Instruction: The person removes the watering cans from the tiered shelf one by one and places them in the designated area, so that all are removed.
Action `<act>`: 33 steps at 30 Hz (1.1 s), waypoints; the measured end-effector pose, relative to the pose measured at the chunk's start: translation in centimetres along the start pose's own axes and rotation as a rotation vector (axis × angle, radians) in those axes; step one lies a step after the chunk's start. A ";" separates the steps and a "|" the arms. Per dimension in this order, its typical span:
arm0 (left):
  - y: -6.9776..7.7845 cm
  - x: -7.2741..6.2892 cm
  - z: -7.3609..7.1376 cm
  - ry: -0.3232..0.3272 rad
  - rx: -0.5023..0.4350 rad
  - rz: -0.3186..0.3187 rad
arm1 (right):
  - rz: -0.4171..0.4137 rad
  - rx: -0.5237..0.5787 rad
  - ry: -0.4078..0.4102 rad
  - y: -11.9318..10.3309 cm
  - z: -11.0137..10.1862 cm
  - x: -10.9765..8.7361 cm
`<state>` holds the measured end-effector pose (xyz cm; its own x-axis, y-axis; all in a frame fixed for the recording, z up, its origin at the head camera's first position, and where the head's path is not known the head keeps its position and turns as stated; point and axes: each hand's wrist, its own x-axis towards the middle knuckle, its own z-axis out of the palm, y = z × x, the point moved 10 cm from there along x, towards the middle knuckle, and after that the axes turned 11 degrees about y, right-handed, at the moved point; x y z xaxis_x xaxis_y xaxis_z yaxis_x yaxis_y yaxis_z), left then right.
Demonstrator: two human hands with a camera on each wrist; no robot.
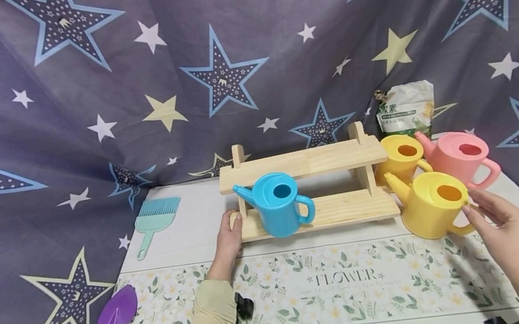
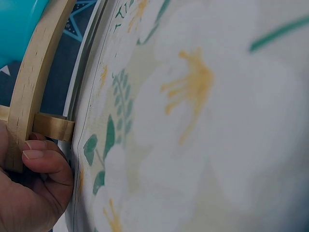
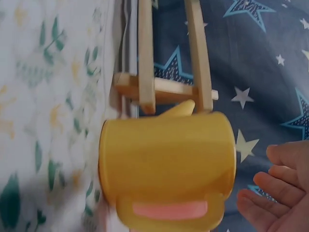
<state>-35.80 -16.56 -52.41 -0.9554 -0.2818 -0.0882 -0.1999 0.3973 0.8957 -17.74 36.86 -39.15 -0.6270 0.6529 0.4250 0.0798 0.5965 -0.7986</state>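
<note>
At the left end of a two-tier wooden rack [image 1: 305, 163], my left hand [image 1: 227, 242] grips the lower board; in the left wrist view its fingers curl against the wood [image 2: 34, 72]. A blue watering can [image 1: 278, 213] stands upright on that lower board, spout to the left. My right hand [image 1: 512, 232] hovers beside the front yellow watering can [image 1: 425, 212], near its rim and handle. In the right wrist view the fingers [image 3: 270, 181] are loosely spread, apart from the can [image 3: 166, 157]. Behind it stand another yellow watering can [image 1: 393, 155] and a pink watering can [image 1: 457, 153].
A white and green bag [image 1: 406, 107] stands behind the cans at the back right. On the left lie a mint hand brush [image 1: 154, 221] and a purple trowel [image 1: 117, 309] with a pink handle. A flower-printed cloth [image 1: 342, 296] covers the table; a star-patterned curtain [image 1: 236, 13] hangs behind.
</note>
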 end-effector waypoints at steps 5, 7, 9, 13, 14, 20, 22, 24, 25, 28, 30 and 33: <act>0.0 0.1 0.0 -0.001 0.006 0.004 | -0.005 0.086 -0.021 -1.1 0.9 -0.3; 0.0 0.0 0.0 -0.001 0.005 0.005 | -0.023 0.126 -0.035 -1.6 1.4 -0.5; 0.1 0.0 0.0 0.001 0.005 0.008 | -0.047 0.160 -0.045 -2.2 1.8 -0.7; 0.1 0.0 0.0 -0.002 -0.005 0.006 | -0.088 0.201 -0.061 -3.2 2.5 -1.2; 0.2 0.0 0.0 -0.003 -0.007 0.006 | -0.100 0.200 -0.061 -3.5 2.7 -1.3; 0.2 -0.1 0.0 -0.007 -0.017 0.000 | -0.125 0.194 -0.094 -4.4 3.7 -1.9; 0.2 -0.1 0.0 -0.007 -0.018 -0.006 | -0.129 0.194 -0.119 -4.6 4.1 -2.1; 0.2 -0.1 0.0 -0.006 -0.017 -0.009 | -0.141 0.197 -0.139 -4.9 4.5 -2.4; 0.2 -0.1 -0.1 -0.005 -0.016 -0.009 | -0.151 0.201 -0.147 -5.1 4.7 -2.5; 0.2 -0.1 -0.1 -0.004 -0.012 -0.008 | -0.182 0.203 -0.164 -5.9 5.3 -2.9; 0.2 -0.1 -0.1 -0.003 -0.010 -0.007 | -0.204 0.201 -0.176 -6.4 5.8 -3.2; 0.1 -0.1 0.0 -0.008 -0.020 -0.012 | -0.234 0.216 -0.203 -7.0 6.5 -3.6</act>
<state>-35.69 -16.49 -52.26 -0.9547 -0.2795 -0.1023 -0.2071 0.3766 0.9029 -21.07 27.28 -37.84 -0.7515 0.3921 0.5306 -0.2352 0.5922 -0.7707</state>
